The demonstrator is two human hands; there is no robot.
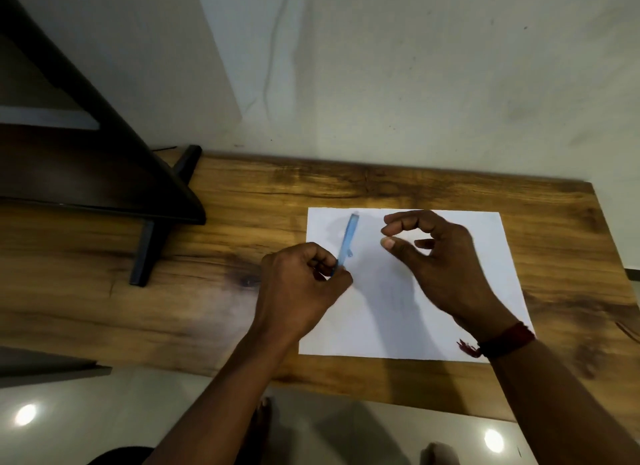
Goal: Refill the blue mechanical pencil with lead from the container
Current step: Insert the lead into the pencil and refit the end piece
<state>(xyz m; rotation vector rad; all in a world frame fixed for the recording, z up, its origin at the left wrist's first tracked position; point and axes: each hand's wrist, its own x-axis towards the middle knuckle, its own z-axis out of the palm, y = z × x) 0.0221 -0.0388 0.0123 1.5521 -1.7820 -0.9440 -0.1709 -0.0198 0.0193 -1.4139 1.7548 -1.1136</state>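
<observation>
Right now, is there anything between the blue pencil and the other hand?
No. In the head view, only bare white paper shows between the blue pencil, held by the left hand, and the right hand.

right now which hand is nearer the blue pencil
Left. The left hand grips the lower end of the blue pencil. The right hand is beside it over the white paper, apart from the pencil, thumb and fingers curled.

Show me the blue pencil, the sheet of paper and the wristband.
blue pencil (349, 237): head view, middle of the barrel above the left hand.
sheet of paper (485, 242): head view, bare right part of the sheet.
wristband (509, 340): head view, the red band on the right wrist.
</observation>
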